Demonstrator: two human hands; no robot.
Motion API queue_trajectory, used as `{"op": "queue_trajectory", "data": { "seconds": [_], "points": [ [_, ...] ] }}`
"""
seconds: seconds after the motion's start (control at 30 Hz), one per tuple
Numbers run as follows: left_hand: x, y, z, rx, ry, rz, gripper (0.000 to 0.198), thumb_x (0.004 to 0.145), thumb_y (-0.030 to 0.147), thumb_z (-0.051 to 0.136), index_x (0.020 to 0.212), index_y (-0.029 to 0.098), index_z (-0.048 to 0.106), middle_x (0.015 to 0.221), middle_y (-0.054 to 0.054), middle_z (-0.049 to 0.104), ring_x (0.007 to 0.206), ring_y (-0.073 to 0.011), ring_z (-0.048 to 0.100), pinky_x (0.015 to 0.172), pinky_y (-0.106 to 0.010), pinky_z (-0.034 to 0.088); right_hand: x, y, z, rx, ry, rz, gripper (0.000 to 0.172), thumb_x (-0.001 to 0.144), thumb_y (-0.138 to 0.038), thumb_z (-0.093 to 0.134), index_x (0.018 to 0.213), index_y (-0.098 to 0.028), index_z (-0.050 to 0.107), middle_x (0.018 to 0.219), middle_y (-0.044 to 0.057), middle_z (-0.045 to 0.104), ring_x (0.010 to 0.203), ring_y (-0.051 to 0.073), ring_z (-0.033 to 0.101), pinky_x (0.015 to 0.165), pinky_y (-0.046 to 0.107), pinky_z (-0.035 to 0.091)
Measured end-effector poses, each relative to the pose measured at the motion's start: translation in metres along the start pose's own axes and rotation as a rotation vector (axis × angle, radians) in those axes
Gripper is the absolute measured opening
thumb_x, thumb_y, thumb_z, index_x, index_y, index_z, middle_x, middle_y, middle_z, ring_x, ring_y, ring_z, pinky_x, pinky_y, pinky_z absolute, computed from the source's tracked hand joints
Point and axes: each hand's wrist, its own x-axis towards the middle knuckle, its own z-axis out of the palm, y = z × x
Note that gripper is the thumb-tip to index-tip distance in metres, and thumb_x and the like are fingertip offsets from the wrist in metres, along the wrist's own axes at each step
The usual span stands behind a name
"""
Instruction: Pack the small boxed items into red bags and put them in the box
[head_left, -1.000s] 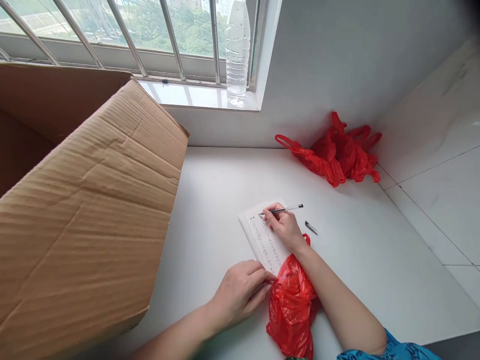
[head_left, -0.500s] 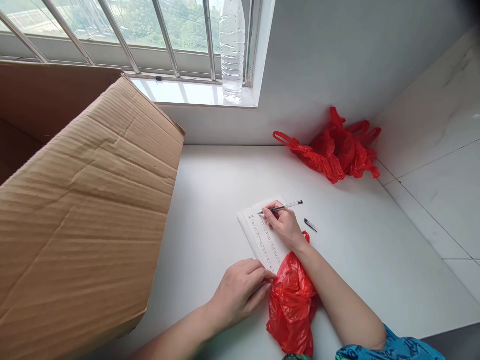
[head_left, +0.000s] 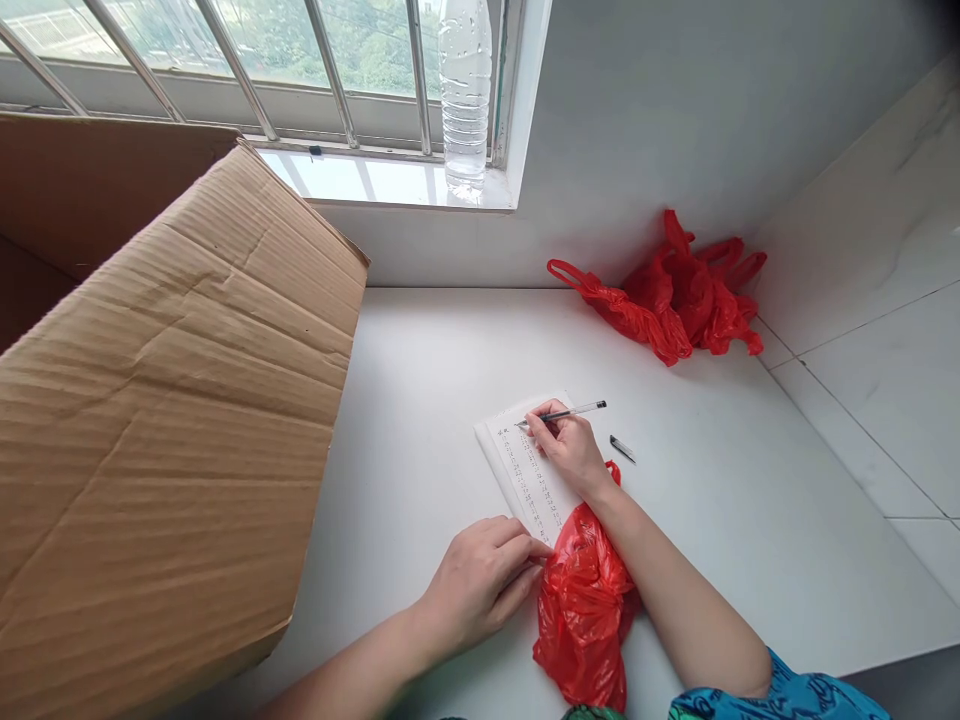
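In my right hand (head_left: pixel 566 445) is a clear-barrelled pen (head_left: pixel 577 410), its tip on a white sheet of paper (head_left: pixel 525 470) near the top. Columns of small handwritten marks run down the sheet. My left hand (head_left: pixel 487 580) rests on the table at the paper's lower end, fingers loosely bent and thumb apart from the index finger. Its index fingertip touches the edge of a red plastic bag (head_left: pixel 585 610), which covers the sheet's lower right part. My right forearm passes over the bag's upper side. The pen cap (head_left: pixel 622 449) lies to the right of my right hand.
A large open cardboard box (head_left: pixel 187 400) takes up the left side. More red plastic bags (head_left: pixel 682 295) lie crumpled against the back wall. On the sill of the barred window stands a clear water bottle (head_left: pixel 465 110). A tiled wall (head_left: pixel 885 300) bounds the white table (head_left: pixel 420 370) on the right.
A little more handwriting shows at the top of the sheet, beside the pen tip. Both hands and the bag stay nearly in place; the view has shifted very slightly.
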Motion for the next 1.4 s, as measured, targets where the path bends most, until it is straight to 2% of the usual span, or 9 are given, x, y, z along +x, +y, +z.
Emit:
{"op": "queue_trajectory", "data": {
  "seconds": [0.23, 1.0, 1.4],
  "points": [
    [0.0008, -0.0002, 0.0007, -0.003, 0.002, -0.003, 0.019, 0.096, 0.019, 0.047, 0.106, 0.021, 0.063, 0.090, -0.004, 0.066, 0.078, -0.0166, 0.059, 0.068, -0.027, 0.043, -0.0001, -0.0001, 0.0001, 0.029, -0.009, -0.001, 0.030, 0.093, -0.052, 0.054, 0.088, -0.023, 0.061, 0.073, 0.001, 0.068, 0.056, 0.015, 0.061, 0.057, 0.027, 0.049],
    [0.0014, -0.0006, -0.0003, 0.006, 0.008, 0.012, 0.019, 0.096, 0.019, 0.047, 0.105, 0.021, 0.063, 0.089, -0.004, 0.066, 0.077, -0.0164, 0.060, 0.067, -0.026, 0.044, -0.0015, -0.0016, -0.0014, -0.045, 0.006, -0.023, 0.029, 0.094, -0.050, 0.052, 0.083, -0.023, 0.059, 0.066, 0.000, 0.065, 0.052, 0.015, 0.058, 0.054, 0.027, 0.046],
    [0.0018, -0.0006, -0.0008, 0.001, 0.007, 0.012, 0.019, 0.096, 0.019, 0.047, 0.105, 0.022, 0.063, 0.090, -0.004, 0.066, 0.077, -0.0163, 0.061, 0.066, -0.026, 0.044, 0.0002, 0.0029, 0.0003, 0.025, 0.027, 0.013, 0.034, 0.091, -0.056, 0.055, 0.087, -0.023, 0.061, 0.072, 0.002, 0.069, 0.056, 0.017, 0.063, 0.057, 0.029, 0.053]
  ]
}}
